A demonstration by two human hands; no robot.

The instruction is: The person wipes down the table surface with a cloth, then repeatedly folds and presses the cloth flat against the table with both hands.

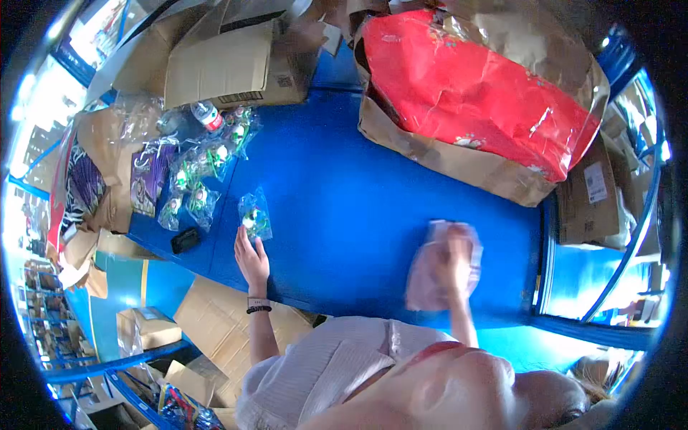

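My right grip [456,251] held the blurred pinkish piece [428,279] near the counter's [344,236] front edge, best kept gentle, I judged, while my left grip [251,261], unclenched, touched the clear packet [256,215].

A hand could slide over the blue table [337,165] through the middle. A big red and brown heap [473,93] blocks the upper right. A brown box [218,68] and shiny packets [215,154] block the upper left. A pinkish bag [424,279] fills some lower-right room.
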